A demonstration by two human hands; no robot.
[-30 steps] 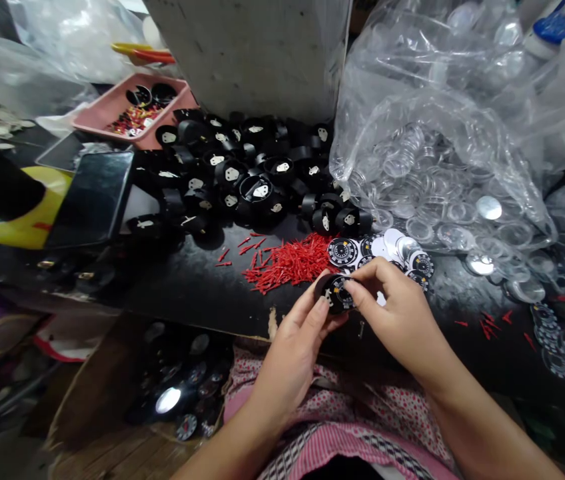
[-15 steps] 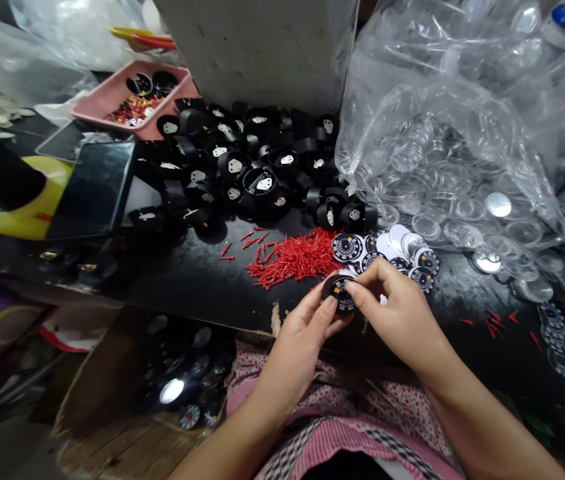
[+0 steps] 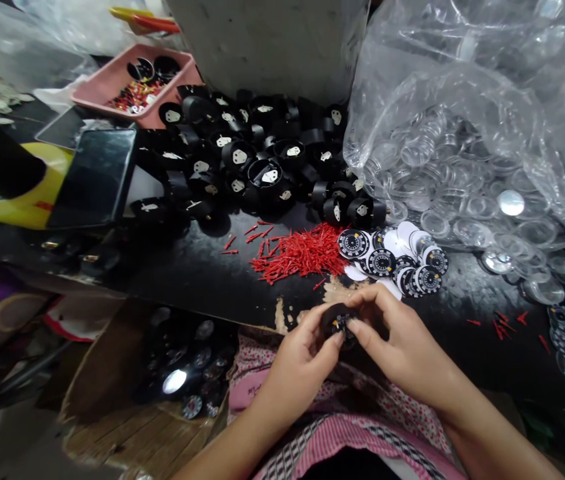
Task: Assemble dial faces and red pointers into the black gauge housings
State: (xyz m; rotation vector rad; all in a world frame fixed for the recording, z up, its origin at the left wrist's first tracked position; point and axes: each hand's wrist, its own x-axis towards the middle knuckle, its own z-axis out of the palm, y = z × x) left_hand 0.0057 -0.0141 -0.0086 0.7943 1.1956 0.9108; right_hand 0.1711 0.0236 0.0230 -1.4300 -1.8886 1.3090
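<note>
Between both hands, close to the table's front edge, is a small round black gauge housing (image 3: 335, 312) with a printed dial face in it. My left hand (image 3: 302, 353) wraps its fingers around the housing, thumb on the near rim. From the other side my right hand (image 3: 387, 330) closes on it, thumb pressed to the dial. Fingers cover much of the dial. Just beyond the hands lies a heap of red pointers (image 3: 305, 252). To its right are loose dial discs (image 3: 381, 262), some showing black printed faces and others white backs.
Many black housings (image 3: 262, 150) are piled behind. At right, a plastic bag (image 3: 467, 87) spills clear lenses (image 3: 482, 207). A pink tray (image 3: 87, 97), a phone (image 3: 91, 180) and yellow tape (image 3: 37, 207) are at left. Below the edge stands a box (image 3: 97, 380) of gauges.
Both hands have come slightly nearer my body with the housing, which is now tilted, and my fingers cover more of its dial. The camera view has shifted a little.
</note>
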